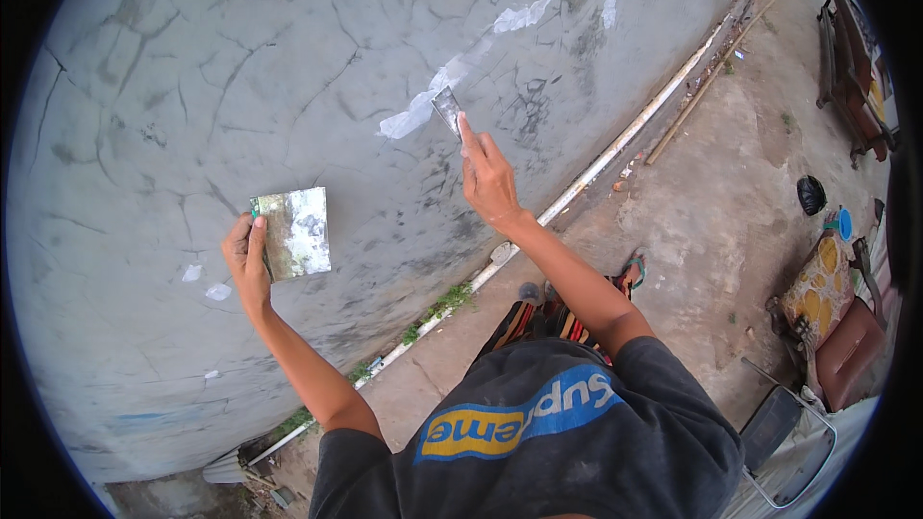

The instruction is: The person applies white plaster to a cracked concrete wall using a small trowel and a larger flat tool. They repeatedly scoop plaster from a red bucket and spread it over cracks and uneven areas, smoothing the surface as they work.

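My left hand (245, 252) grips a flat, square board (296, 233) by its left edge; the board is smeared with white paste and has a green edge. My right hand (488, 178) holds a metal putty knife (445, 108), its blade at the lower part of a jagged white streak of filler (404, 121) on the grey, cracked wall (192, 58). More white streaks run up and to the right of the blade, and small white patches sit left of the board. Whether the blade touches the wall is hard to tell.
A white pipe (654, 101) and a pole (711, 82) run along the wall's foot, with some weeds. The concrete ground (692, 259) is at right, bearing dark wooden furniture (846, 86), a black bag (810, 194), a cushioned chair (846, 346) and a metal-framed chair (774, 423).
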The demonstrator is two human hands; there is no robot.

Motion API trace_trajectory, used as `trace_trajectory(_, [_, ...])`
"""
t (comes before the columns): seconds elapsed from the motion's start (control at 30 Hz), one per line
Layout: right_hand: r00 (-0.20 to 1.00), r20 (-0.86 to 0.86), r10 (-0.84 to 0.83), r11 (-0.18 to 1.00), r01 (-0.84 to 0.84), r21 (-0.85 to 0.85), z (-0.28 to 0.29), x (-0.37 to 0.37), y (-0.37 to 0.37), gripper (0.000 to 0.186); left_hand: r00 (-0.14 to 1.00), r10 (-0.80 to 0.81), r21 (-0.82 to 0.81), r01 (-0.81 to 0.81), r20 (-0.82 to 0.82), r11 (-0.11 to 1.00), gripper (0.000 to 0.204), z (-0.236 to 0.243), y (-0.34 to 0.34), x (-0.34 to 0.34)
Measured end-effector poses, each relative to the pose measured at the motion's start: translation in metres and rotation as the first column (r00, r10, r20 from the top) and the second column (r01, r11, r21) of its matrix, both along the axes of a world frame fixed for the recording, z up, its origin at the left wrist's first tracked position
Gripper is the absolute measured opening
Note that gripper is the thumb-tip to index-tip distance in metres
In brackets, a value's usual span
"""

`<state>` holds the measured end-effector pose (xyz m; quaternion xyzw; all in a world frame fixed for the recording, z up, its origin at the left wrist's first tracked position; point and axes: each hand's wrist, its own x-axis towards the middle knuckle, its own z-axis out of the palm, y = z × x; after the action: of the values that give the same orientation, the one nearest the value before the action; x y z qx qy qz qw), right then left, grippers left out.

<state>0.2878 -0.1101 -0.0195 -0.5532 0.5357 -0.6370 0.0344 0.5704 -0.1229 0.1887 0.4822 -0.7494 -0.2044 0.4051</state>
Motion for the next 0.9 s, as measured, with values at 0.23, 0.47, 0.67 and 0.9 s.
trace_trajectory(0.23, [0.999, -0.032, -0.014, 1.000, 0.015, 0.018, -0.025, 0.016, -0.022, 0.067, 0.998, 0.025, 0.022, -0.024, -0.050, 0.999, 0.028, -0.003, 0.003, 0.001])
trace_trajectory(0.47, [0.995, -0.098, 0.029, 0.997, -0.023, 0.068, -0.026, -0.014, 0.014, 0.065, 0.998, 0.030, 0.010, -0.029, -0.051, 1.000, 0.027, -0.006, 0.004, 0.007])
trace_trajectory(0.67, [0.990, -0.137, -0.038, 0.989, 0.057, 0.135, 0.026, -0.021, 0.005, 0.056, 0.999, 0.024, -0.009, -0.024, -0.044, 1.000, 0.026, -0.005, 0.002, 0.002])
trace_trajectory(0.9, [0.986, -0.091, 0.141, 0.931, -0.101, 0.350, -0.006, -0.006, 0.035, 0.051, 0.998, 0.026, -0.013, -0.027, -0.054, 1.000, 0.027, -0.008, -0.001, 0.005])
